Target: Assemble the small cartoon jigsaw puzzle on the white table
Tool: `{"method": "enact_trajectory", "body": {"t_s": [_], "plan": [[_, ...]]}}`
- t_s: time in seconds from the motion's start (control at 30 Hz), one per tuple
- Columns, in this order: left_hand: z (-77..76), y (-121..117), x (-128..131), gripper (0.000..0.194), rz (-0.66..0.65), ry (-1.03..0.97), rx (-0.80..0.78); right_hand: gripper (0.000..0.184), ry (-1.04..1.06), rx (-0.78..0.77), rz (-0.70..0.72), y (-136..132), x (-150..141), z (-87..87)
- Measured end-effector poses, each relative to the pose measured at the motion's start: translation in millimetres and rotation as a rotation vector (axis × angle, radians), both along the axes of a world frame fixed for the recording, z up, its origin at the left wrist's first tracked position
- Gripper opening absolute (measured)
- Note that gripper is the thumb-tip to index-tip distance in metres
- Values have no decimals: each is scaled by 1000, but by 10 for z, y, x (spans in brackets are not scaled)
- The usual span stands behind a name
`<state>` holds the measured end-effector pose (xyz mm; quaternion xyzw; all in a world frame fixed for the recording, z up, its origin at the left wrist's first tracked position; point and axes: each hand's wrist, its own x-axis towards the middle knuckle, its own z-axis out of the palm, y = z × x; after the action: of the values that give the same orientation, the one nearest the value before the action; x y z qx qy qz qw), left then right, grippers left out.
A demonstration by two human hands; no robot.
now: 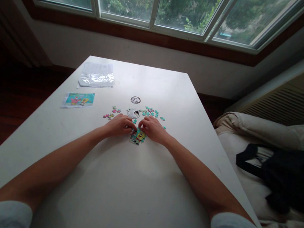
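Observation:
A partly joined jigsaw puzzle (139, 136) with a yellow cartoon figure on turquoise lies flat on the white table. My left hand (122, 125) is at its upper left edge, fingers curled and fingertips pressed against it. From the upper right, my right hand (152, 128) pinches at the top edge of the same puzzle. My fingers cover whatever small piece may be between them. Loose turquoise pieces (151, 111) lie beyond my right hand, and pink and mixed pieces (109, 116) lie beyond my left.
Two round, shiny objects (133, 114) (135, 100) rest past my hands. A picture card (79, 99) with cartoon figures and a clear plastic bag (97, 78) over papers lie at the table's left (39, 128). To the right, a black bag (290, 175) sits on a pale cushioned seat (265, 128).

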<state>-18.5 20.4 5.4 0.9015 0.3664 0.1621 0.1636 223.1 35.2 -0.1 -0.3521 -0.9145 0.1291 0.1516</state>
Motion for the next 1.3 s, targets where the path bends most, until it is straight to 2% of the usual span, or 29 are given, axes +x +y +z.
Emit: {"method": "enact_trajectory", "body": {"t_s": [0.27, 0.4, 0.7, 0.83, 0.97, 1.3], "plan": [[23, -14, 16, 32, 16, 15, 0, 13, -21, -4, 4, -33, -13, 2], [39, -24, 15, 29, 0, 17, -2, 13, -22, 29, -60, -30, 4, -14], [68, -40, 10, 25, 0, 57, 8, 11, -15, 43, -78, -62, -22, 54], [70, -44, 19, 24, 2, 73, 15, 8, -23, 33, -102, -84, -21, 43], [77, -50, 23, 23, -2, 94, 23, 13, -51, 38, -146, -131, -31, 36], [79, -45, 20, 28, -4, 89, 8, 14, -54, 10, -145, -140, -35, -6]]}}
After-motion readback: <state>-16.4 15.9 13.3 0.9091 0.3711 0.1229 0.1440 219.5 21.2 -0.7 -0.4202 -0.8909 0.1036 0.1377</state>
